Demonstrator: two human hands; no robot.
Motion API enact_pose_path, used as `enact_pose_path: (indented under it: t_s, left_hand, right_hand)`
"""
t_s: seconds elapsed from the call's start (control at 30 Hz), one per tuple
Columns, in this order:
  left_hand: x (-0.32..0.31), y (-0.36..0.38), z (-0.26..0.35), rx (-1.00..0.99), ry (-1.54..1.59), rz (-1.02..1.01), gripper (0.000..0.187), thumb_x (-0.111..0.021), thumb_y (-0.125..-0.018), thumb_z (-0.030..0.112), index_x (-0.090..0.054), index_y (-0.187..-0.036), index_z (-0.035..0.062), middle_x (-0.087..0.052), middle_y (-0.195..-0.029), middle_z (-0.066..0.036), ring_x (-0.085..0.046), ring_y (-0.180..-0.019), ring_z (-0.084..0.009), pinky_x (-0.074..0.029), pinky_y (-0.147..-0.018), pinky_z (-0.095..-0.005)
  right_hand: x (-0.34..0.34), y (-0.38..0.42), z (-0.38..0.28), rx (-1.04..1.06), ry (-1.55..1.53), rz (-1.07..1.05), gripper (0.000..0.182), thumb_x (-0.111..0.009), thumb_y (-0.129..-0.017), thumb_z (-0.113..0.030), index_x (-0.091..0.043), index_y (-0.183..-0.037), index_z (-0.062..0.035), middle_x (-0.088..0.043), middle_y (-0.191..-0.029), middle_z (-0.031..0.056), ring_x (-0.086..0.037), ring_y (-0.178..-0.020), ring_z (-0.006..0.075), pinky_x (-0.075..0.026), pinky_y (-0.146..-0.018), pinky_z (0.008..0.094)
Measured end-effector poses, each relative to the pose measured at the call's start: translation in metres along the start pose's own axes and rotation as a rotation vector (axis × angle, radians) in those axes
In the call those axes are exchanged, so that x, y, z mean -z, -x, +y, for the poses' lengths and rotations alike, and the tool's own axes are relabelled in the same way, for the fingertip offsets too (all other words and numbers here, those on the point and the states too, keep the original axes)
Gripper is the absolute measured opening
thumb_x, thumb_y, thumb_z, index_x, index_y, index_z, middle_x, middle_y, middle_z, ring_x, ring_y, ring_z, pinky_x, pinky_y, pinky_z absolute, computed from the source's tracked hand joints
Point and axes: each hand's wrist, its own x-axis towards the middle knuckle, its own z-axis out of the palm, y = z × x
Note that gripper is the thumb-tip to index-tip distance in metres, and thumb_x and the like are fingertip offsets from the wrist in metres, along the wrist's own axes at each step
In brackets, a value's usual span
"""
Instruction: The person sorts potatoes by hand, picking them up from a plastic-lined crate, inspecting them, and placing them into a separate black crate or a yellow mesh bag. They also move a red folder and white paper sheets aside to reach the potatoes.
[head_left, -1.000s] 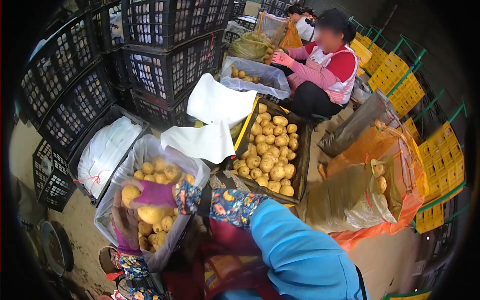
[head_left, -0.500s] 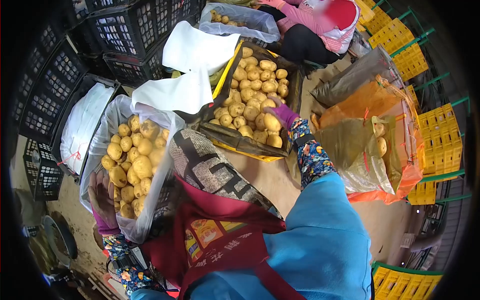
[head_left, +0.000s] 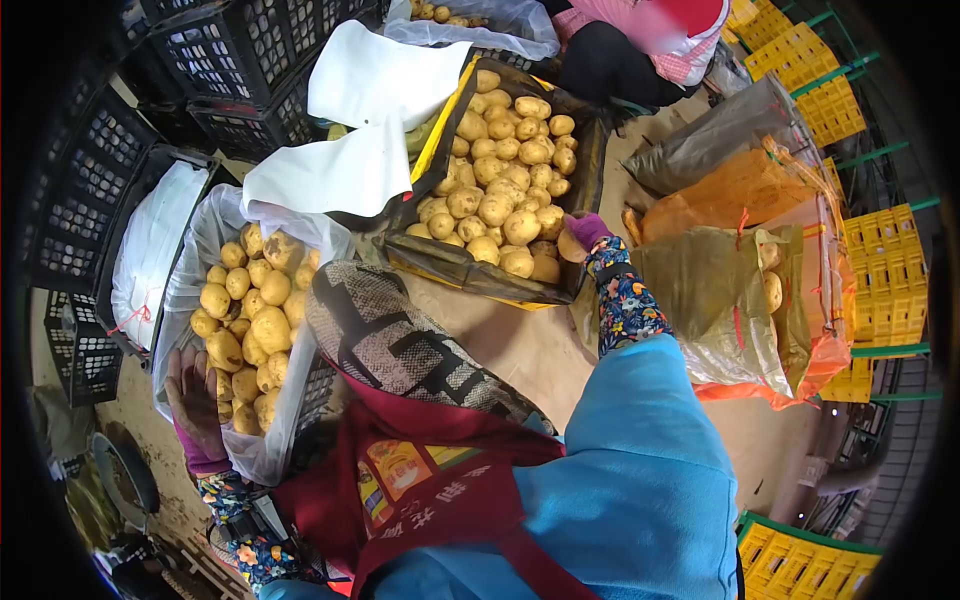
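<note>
Crate (head_left: 590,180) of potatoes: right hand (head_left: 585,233) grips potato (head_left: 570,246).

left hand (head_left: 195,405) open, palm up, right hand (head_left: 583,233) curled, arm outstretched

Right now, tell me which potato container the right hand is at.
The right hand is at the dark-lined yellow crate in the middle, gripping a potato at its near right corner; the left hand rests at the clear bag.
</note>
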Motion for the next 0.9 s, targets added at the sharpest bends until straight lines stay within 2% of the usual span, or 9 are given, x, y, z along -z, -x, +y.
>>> enact_pose_path:
  t_s: [0.07,0.17,0.2,0.33,0.43,0.63,0.77,0.83,0.9]
  left_hand:
    - [-0.001,-0.001,-0.002,0.005,-0.017,0.012,0.060,-0.038,-0.103,0.043,-0.029,-0.150,0.0069,-0.042,-0.146,-0.014,-0.040,-0.135,-0.0246,-0.035,-0.111,-0.0362]
    - [0.002,-0.003,-0.001,0.003,-0.031,0.014,0.060,-0.038,-0.103,0.044,-0.029,-0.150,0.0067,-0.042,-0.145,-0.014,-0.040,-0.135,-0.0251,-0.036,-0.111,-0.0365]
    - [-0.001,-0.002,-0.001,-0.004,-0.029,0.013,0.060,-0.038,-0.103,0.044,-0.029,-0.150,0.0067,-0.042,-0.145,-0.014,-0.040,-0.135,-0.0253,-0.036,-0.111,-0.0366]
    - [0.006,-0.003,-0.001,-0.002,-0.037,0.026,0.062,-0.040,-0.102,0.044,-0.028,-0.150,0.0063,-0.042,-0.145,-0.014,-0.040,-0.135,-0.0258,-0.036,-0.111,-0.0366]
    - [-0.009,0.000,0.000,-0.002,-0.029,0.061,0.063,-0.042,-0.102,0.045,-0.028,-0.149,0.0059,-0.041,-0.144,-0.014,-0.041,-0.134,-0.0257,-0.036,-0.111,-0.0361]
    - [-0.016,0.003,0.001,0.013,-0.016,0.045,0.062,-0.044,-0.101,0.044,-0.029,-0.149,0.0072,-0.043,-0.142,-0.012,-0.041,-0.133,-0.0244,-0.037,-0.110,-0.0355]
    - [-0.009,0.003,-0.003,0.017,-0.023,0.043,0.060,-0.043,-0.102,0.044,-0.031,-0.149,0.0085,-0.044,-0.142,-0.011,-0.041,-0.133,-0.0238,-0.035,-0.111,-0.0355]
    - [0.001,0.004,0.000,0.012,-0.041,0.005,0.060,-0.042,-0.102,0.045,-0.032,-0.149,0.0093,-0.044,-0.142,-0.010,-0.041,-0.134,-0.0236,-0.034,-0.111,-0.0356]
    - [0.000,0.005,0.001,0.009,-0.044,0.024,0.060,-0.041,-0.102,0.046,-0.032,-0.149,0.0102,-0.044,-0.142,-0.009,-0.040,-0.134,-0.0236,-0.032,-0.112,-0.0359]
  right_hand:
    - [-0.010,0.003,0.003,0.065,-0.131,0.341,0.033,-0.068,-0.084,-0.031,-0.070,-0.111,-0.0124,-0.070,-0.101,0.0162,-0.067,-0.098,0.0326,-0.051,-0.088,0.0366]
    - [-0.007,0.025,-0.007,0.164,0.325,-0.047,0.030,-0.065,-0.084,-0.025,-0.070,-0.109,-0.0096,-0.070,-0.103,0.0173,-0.067,-0.099,0.0290,-0.052,-0.087,0.0361]
    - [0.000,0.035,-0.024,0.074,0.445,-0.160,0.038,-0.068,-0.079,-0.020,-0.067,-0.116,-0.0077,-0.069,-0.106,0.0175,-0.067,-0.101,0.0267,-0.052,-0.089,0.0352]
    - [-0.024,0.001,0.031,0.163,-0.278,-0.158,0.048,-0.077,-0.070,-0.018,-0.067,-0.117,-0.0118,-0.069,-0.103,0.0129,-0.067,-0.095,0.0254,-0.052,-0.087,0.0331]
    - [-0.012,0.017,0.004,0.133,0.372,-0.079,0.052,-0.078,-0.070,-0.020,-0.065,-0.119,-0.0127,-0.067,-0.107,0.0138,-0.066,-0.100,0.0244,-0.052,-0.085,0.0335]
    - [-0.033,0.029,-0.016,0.137,0.381,-0.077,0.060,-0.078,-0.069,-0.025,-0.057,-0.124,-0.0152,-0.066,-0.110,0.0167,-0.064,-0.105,0.0328,-0.050,-0.086,0.0403]
    - [-0.048,0.023,-0.033,-0.034,0.554,-0.063,0.068,-0.079,-0.067,-0.034,-0.052,-0.127,-0.0156,-0.064,-0.117,0.0175,-0.062,-0.108,0.0346,-0.050,-0.091,0.0406]
    - [-0.036,0.027,-0.042,-0.068,0.391,-0.056,0.066,-0.080,-0.064,-0.035,-0.055,-0.121,-0.0147,-0.064,-0.118,0.0179,-0.061,-0.110,0.0341,-0.049,-0.093,0.0399]
    - [-0.037,0.029,-0.042,0.018,0.188,0.116,0.059,-0.080,-0.066,-0.031,-0.057,-0.118,-0.0137,-0.064,-0.116,0.0178,-0.062,-0.108,0.0332,-0.050,-0.092,0.0383]
